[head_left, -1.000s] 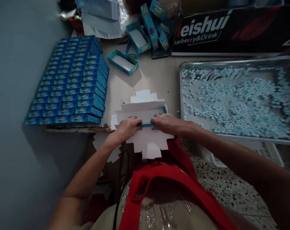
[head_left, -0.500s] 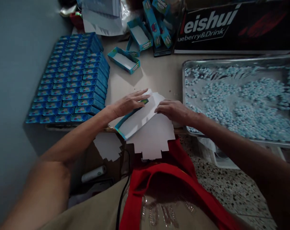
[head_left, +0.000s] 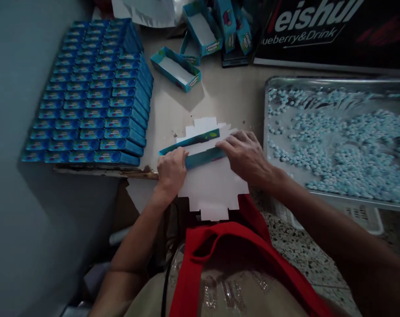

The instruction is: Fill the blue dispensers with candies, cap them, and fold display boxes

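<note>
A partly folded blue cardboard box [head_left: 203,159] lies slantwise before me, its long sides standing up and its inside white. At its left end, my left hand [head_left: 172,171] is closed on the cardboard, thumb toward the inside. The fingers of my right hand [head_left: 247,154] are bent over the right end, closed on it and hiding that corner. Underneath are flat white box blanks [head_left: 209,189] with notched edges, overhanging the table edge toward my red apron [head_left: 195,273].
Stacked blue boxes [head_left: 87,97] stand at the left by the wall. Open folded boxes [head_left: 176,72] lie behind on the table [head_left: 226,94]. At right is a metal tray [head_left: 266,123] of pale blue candies [head_left: 354,163], with a black carton [head_left: 305,44] behind it.
My left hand has moved from the box's far side down to its left end and closed. The near long side now stands up, showing blue. The view has shifted slightly.
</note>
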Tool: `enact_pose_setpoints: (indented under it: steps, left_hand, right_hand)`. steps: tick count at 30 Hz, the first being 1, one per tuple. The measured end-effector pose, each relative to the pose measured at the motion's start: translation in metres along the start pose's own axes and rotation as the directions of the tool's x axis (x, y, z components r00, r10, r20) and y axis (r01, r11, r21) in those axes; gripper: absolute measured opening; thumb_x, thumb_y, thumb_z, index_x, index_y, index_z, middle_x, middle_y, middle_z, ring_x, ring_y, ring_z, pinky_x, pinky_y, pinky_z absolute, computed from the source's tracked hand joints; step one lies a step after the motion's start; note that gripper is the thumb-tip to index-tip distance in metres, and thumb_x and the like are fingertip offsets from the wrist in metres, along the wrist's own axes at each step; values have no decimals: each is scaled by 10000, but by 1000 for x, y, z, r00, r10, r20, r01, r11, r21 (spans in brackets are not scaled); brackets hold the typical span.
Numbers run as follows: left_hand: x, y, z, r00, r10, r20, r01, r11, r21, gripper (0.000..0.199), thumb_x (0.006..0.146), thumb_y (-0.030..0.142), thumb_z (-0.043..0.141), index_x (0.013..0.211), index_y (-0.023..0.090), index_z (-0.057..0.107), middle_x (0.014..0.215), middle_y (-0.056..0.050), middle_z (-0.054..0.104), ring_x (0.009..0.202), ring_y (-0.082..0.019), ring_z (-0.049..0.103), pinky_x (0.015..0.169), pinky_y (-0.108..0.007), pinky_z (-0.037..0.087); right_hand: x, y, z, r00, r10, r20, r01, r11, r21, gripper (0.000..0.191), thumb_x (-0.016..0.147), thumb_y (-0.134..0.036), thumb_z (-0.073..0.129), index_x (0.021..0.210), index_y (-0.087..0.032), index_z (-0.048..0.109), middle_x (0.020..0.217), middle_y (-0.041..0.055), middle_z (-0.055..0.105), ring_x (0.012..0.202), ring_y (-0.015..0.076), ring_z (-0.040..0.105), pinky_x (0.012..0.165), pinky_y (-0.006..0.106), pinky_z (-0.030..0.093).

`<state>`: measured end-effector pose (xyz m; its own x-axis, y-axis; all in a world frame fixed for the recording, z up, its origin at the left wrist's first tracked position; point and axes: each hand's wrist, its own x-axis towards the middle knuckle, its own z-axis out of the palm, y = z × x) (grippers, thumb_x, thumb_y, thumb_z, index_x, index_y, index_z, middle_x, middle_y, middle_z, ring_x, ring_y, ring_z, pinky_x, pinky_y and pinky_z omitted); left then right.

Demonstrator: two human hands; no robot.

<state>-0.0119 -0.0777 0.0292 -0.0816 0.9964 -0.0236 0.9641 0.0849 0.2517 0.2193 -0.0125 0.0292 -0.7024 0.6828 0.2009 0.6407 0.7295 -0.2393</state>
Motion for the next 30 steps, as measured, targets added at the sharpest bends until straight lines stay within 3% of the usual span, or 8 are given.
enact_pose_setpoints:
  steps: [4, 8, 10, 16, 22, 24, 27, 30]
  left_hand:
    - [18, -8, 1, 993, -2, 119, 2, 1000, 1, 265, 1075, 350, 487, 942, 223, 677, 860, -86, 718, 861, -274, 666, 866, -413, 450]
    - [-2, -8, 11, 985, 88, -146, -88, 996, 9, 253, 1062, 397, 506, 1025, 221, 683, 1173, -149, 701, 1127, -320, 617, 988, -455, 452]
    - [-16, -8, 18, 970, 155, -186, -147, 988, 56, 315, 1046, 486, 522, 1103, 218, 678, 1229, -162, 679, 1170, -339, 588, 1015, -472, 440]
    - [-28, -9, 29, 977, 213, -13, -210, 971, 115, 369, 1048, 534, 484, 1036, 223, 682, 1013, -145, 689, 1030, -333, 603, 868, -439, 445]
    - [-34, -6, 33, 971, 188, -147, -151, 961, 233, 393, 1062, 528, 468, 863, 244, 651, 870, -103, 676, 880, -288, 610, 742, -390, 418]
    - [-46, 1, 25, 983, 138, -122, -111, 971, 211, 359, 1058, 506, 502, 875, 243, 663, 883, -100, 690, 885, -285, 632, 708, -373, 418]
    - [-65, 14, -2, 990, 106, 91, -115, 988, 103, 209, 1001, 451, 650, 1024, 252, 708, 998, -83, 732, 858, -263, 673, 658, -342, 421]
    - [-58, 26, -37, 968, 164, 190, -167, 986, -2, 305, 923, 480, 761, 1159, 293, 713, 1092, -62, 743, 873, -255, 699, 692, -330, 455]
  right_hand:
    - [-2, -21, 28, 996, -86, -19, 84, 994, -70, 470, 1019, -226, 534, 1477, -122, 562, 1408, 218, 591, 1330, 387, 484, 1119, 580, 418]
    - [-3, -19, 53, 993, -109, 41, 110, 993, -32, 505, 1053, -328, 532, 1487, -70, 533, 1309, 218, 617, 1221, 359, 521, 1042, 498, 481]
    - [-4, -16, 56, 995, -88, 37, 89, 996, -10, 451, 1076, -337, 499, 1458, -106, 556, 1235, 184, 639, 1168, 329, 531, 1001, 457, 483]
    - [-7, -29, 49, 998, -39, 51, 44, 993, -114, 279, 1102, -293, 414, 1100, -173, 665, 1135, 157, 660, 1066, 310, 537, 908, 418, 403]
    - [7, -29, 47, 964, -20, 264, 21, 1000, -1, 247, 1104, -335, 464, 1053, -175, 646, 972, 117, 701, 881, 248, 571, 723, 338, 324]
    - [10, -17, 40, 934, -118, 337, 93, 992, 89, 219, 1089, -367, 521, 1055, -191, 646, 969, 87, 714, 855, 226, 577, 690, 321, 311]
    - [4, 2, 21, 870, -351, 346, 303, 935, 185, 93, 1037, -194, 570, 1023, -216, 659, 979, 47, 715, 890, 202, 578, 743, 314, 346]
    - [-10, 14, 0, 827, -470, 309, 436, 883, 177, 259, 939, -23, 558, 1008, -244, 675, 956, 15, 709, 917, 198, 565, 855, 336, 368]
